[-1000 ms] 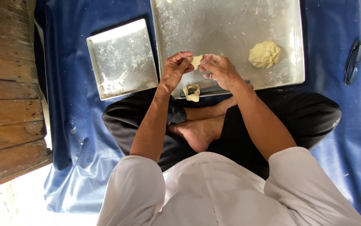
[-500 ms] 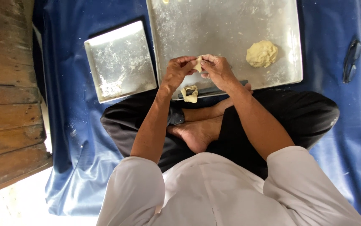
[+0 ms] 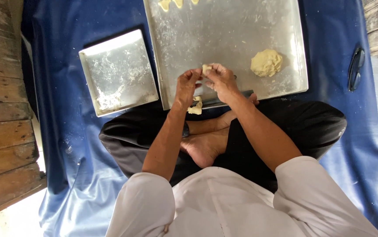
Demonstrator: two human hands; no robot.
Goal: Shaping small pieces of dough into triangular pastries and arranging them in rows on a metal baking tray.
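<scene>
Seated cross-legged on blue plastic sheet (image 3: 66, 175) spread over wooden plank floor (image 3: 0, 131). Both hands raised just above near edge of large floured rectangular metal tray (image 3: 224, 39).

Left hand (image 3: 188, 85): fingers curled, thumb and fingertips pinched on small pale lump of dough (image 3: 206, 69). Right hand (image 3: 220, 80): fingers bent, closed on same lump from the other side. Lump held between the two hands, clear of tray surface.

Second small piece of pale dough (image 3: 195, 106) at near rim of large tray, just below left wrist; resting on rim or on lap, cannot tell.

Round ball of yellowish dough (image 3: 266, 62) on large tray, right of the hands, well apart from them. Few pale shaped dough pieces (image 3: 171, 4) at far edge of large tray, partly cut off by frame.

Smaller square floured metal tray (image 3: 118, 72) left of large tray, just beside it.

Dark folded eyeglasses (image 3: 356, 69) on sheet, far right.
</scene>
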